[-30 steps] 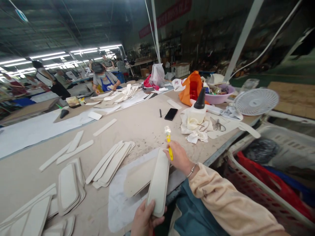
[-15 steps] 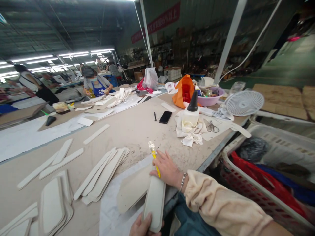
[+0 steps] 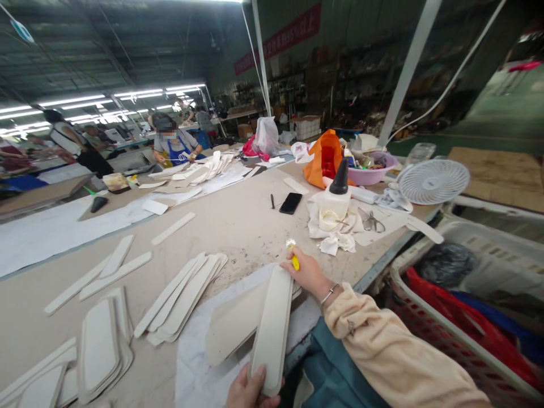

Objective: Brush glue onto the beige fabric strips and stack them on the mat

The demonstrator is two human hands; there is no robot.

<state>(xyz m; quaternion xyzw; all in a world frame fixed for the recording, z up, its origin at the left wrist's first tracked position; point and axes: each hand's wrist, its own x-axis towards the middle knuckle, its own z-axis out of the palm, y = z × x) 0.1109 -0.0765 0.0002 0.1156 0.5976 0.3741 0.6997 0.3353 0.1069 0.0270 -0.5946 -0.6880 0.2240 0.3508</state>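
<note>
My left hand [image 3: 250,391] grips the near end of a long cream-coloured padded strip [image 3: 272,328], thumb on top, at the table's front edge. My right hand [image 3: 308,275] is closed round a yellow-handled brush [image 3: 292,254] and also touches the strip's far end. Under the strip lies a flat beige piece [image 3: 232,323] on a white sheet [image 3: 195,362]. A fanned stack of similar strips [image 3: 182,297] lies just to the left.
A white glue bottle with a black nozzle [image 3: 335,201] stands on rags, scissors [image 3: 372,221] and a black phone [image 3: 291,203] nearby. A small white fan [image 3: 433,181], a pink basin [image 3: 374,167], an orange bag [image 3: 325,158]. White crate [image 3: 488,266] at right. Another person [image 3: 174,144] works at the far end.
The brush has tipped down toward the strip's far end, and my right hand has shifted slightly right. The left hand keeps its hold on the strip. The camera has swung a little.
</note>
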